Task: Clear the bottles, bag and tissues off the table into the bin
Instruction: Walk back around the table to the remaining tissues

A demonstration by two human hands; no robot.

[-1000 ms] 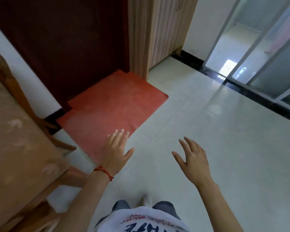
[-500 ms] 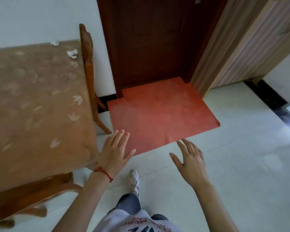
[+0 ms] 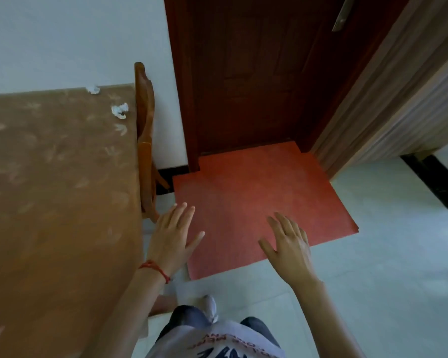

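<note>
Both hands are empty, fingers spread: the left hand (image 3: pixel 171 236) is held just off the table (image 3: pixel 62 202) edge, the right hand (image 3: pixel 290 244) farther from it, over the red mat (image 3: pixel 256 192). Two tissues (image 3: pixel 119 109) lie at the table's far corner, one against the wall; the blur leaves their exact shape unclear. No bottles, bag or bin are shown. The far corner should be approached first, and each tissue should be pinched whole, so that no scraps are left behind.
</note>
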